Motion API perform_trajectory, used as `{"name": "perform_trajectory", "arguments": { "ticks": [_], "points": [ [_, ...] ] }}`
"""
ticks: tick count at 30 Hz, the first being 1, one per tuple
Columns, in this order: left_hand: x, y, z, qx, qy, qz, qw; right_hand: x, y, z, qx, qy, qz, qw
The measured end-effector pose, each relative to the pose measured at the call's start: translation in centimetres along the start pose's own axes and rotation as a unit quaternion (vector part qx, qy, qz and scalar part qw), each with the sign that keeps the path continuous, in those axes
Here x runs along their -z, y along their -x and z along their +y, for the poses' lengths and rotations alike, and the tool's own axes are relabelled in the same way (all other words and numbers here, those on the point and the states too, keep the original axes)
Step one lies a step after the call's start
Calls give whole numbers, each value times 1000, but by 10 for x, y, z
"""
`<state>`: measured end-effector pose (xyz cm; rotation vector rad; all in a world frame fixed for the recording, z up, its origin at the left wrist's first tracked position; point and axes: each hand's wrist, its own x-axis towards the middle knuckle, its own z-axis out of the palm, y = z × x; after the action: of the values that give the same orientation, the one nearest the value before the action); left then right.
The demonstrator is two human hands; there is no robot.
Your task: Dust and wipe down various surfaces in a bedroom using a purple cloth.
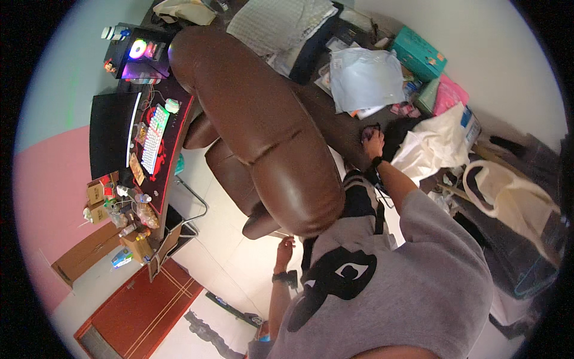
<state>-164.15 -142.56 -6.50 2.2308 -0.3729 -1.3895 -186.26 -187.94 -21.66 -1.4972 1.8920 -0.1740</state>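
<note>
My right hand (374, 143), with a dark band at its wrist, is at the brown surface on the right. Its fingers are closed round a small dark purple thing (370, 130), too small to name. Low beside the near end of a big brown leather chair (257, 119) hangs my left hand (284, 252), a black device strapped to its wrist. Its fingers are loosely bent, and nothing shows in them. The chair back fills the middle of the view, between me and the desk.
A pale plastic bag (366, 78), a teal box (420, 52) and white cloth (430, 143) crowd the right side. On the left, the desk bears a lit keyboard (155, 139), a monitor (113, 128) and a computer case (143, 55). A red-brown door (140, 308) stands lower left.
</note>
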Motion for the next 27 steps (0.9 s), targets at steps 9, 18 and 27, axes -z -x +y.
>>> {"name": "perform_trajectory", "arguments": {
  "ticks": [9, 18, 27],
  "points": [
    [-48, 49, 47, 51, 0, 59, 997, -41, 50, -18, 117, 190, -125, 967],
    [-72, 46, 29, 37, 99, 102, 989, -105, -92, 121, 272, 440, -140, 844],
    [-110, 115, -84, 85, 176, 180, 964, -129, -67, 230, 471, 491, -289, 674]
  ]
}}
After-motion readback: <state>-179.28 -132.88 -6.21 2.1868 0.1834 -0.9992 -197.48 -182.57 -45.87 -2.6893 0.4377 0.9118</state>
